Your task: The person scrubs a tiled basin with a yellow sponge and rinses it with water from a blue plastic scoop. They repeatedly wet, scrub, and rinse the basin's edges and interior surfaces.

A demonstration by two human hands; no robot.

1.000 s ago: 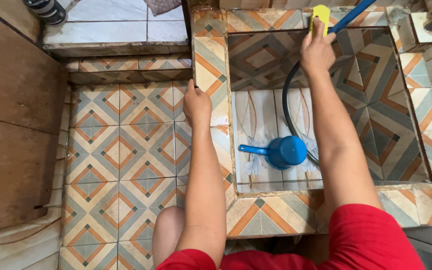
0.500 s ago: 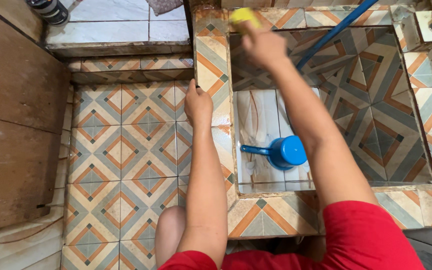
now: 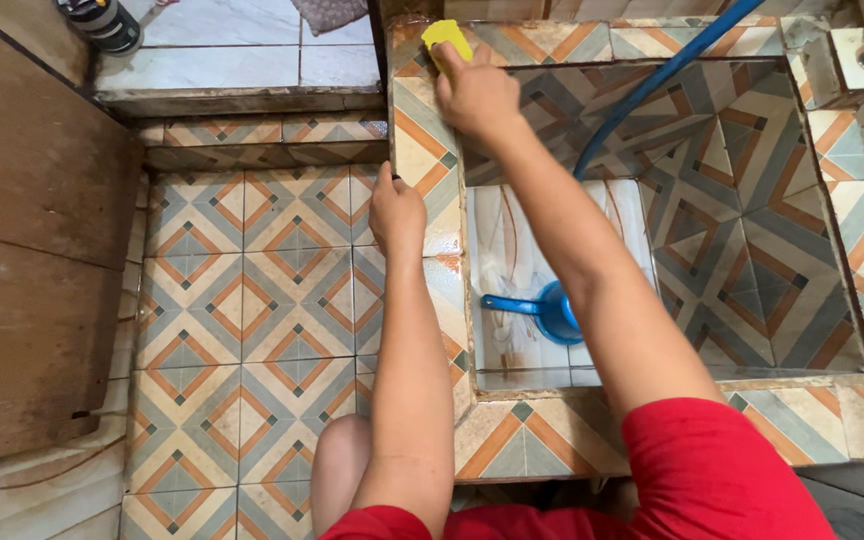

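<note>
A tiled water tank fills the right of the view, its walls and rim covered in diamond-patterned tiles of orange, grey-blue and cream. On its pale bottom, well below the gripped sponge, lies a blue dipper with its handle pointing left; whether any water stands in the tank is hard to judge from this angle. A blue hose runs in from the far rim, just right of the gripping hand, and slants down toward the dipper.

Left of the tank the floor carries the same tile pattern. Beyond it a raised step in pale marble-like tile holds a dark bottle at its far left. A brown wooden panel stands along the left edge.

The right hand reaches out straight-armed to the tank's far left corner, fingers closed on a yellow sponge pressed against the rim tile. The left hand rests on the tank's left rim, nearer the body than the sponge, fingers curled over the edge and holding nothing else. Red sleeves cover both shoulders.
</note>
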